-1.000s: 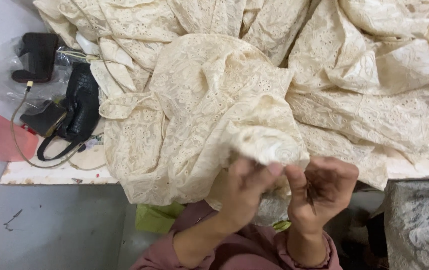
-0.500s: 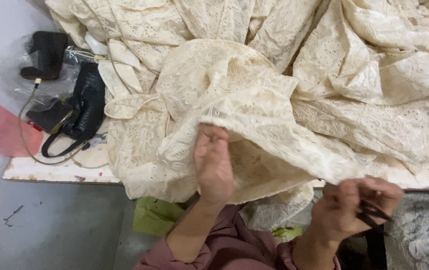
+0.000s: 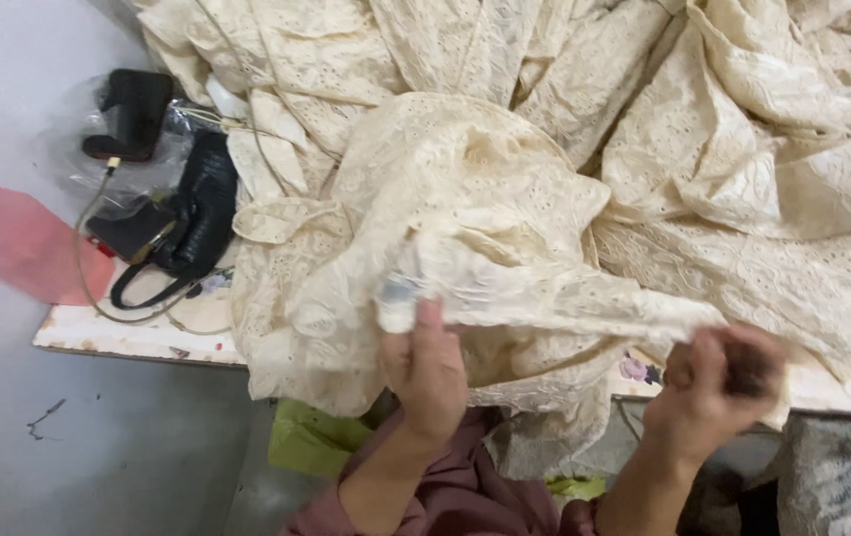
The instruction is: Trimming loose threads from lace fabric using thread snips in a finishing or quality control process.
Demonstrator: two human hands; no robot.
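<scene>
A heap of cream lace fabric (image 3: pixel 564 199) covers most of the bench (image 3: pixel 137 337) and spills over its front edge. The left hand (image 3: pixel 427 369) has its fingers clamped on a bunched fold of that fabric at the front of the heap. The right hand (image 3: pixel 718 382), to the right of the left hand, has its fingers closed on the same stretched edge. Left of the heap, 2 black devices (image 3: pixel 182 213) lie on clear plastic with a thin cable (image 3: pixel 88 258).
</scene>
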